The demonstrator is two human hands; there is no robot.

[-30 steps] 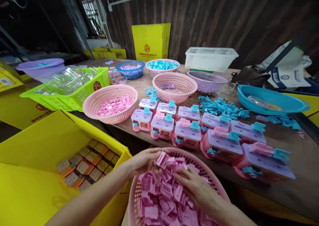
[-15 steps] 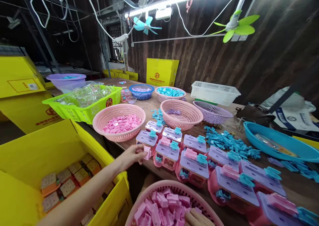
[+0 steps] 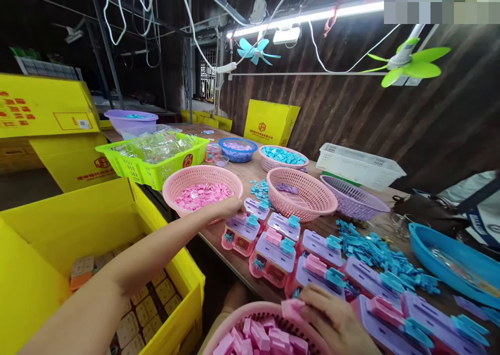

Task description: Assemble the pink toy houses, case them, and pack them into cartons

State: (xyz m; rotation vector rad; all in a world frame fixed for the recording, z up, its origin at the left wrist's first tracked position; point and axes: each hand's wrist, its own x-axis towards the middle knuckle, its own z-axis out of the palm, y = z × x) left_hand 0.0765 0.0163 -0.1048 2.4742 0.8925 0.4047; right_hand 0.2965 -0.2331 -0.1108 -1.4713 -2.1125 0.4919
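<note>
My left hand [image 3: 233, 208] is closed at the lid of the far-left toy house [image 3: 241, 235], a pink plastic body with a purple top. Its fingertips are on a pink block there, mostly hidden beneath them. Over the rim of the near pink basket [image 3: 230, 321], my right hand [image 3: 332, 313] pinches another pink block [image 3: 292, 309]. More pink blocks [image 3: 260, 337] lie loose in that basket. Toy houses stand in two rows; in the front row, a toy house [image 3: 275, 253] carries a pink block and a blue clip on its lid, while a back-row one [image 3: 321, 245] carries only a blue clip.
A yellow carton [image 3: 187, 292] with packed toys stands at left. On the table are a pink basket [image 3: 172, 180] of pink pieces, a green crate [image 3: 144, 175] of clear packaging, a pile of blue clips [image 3: 383, 256] and a blue tray [image 3: 449, 261].
My left hand has moved from beside the far-left toy house onto its lid with the pink block. My right hand has risen from the near basket with a pink block. The view has shifted.
</note>
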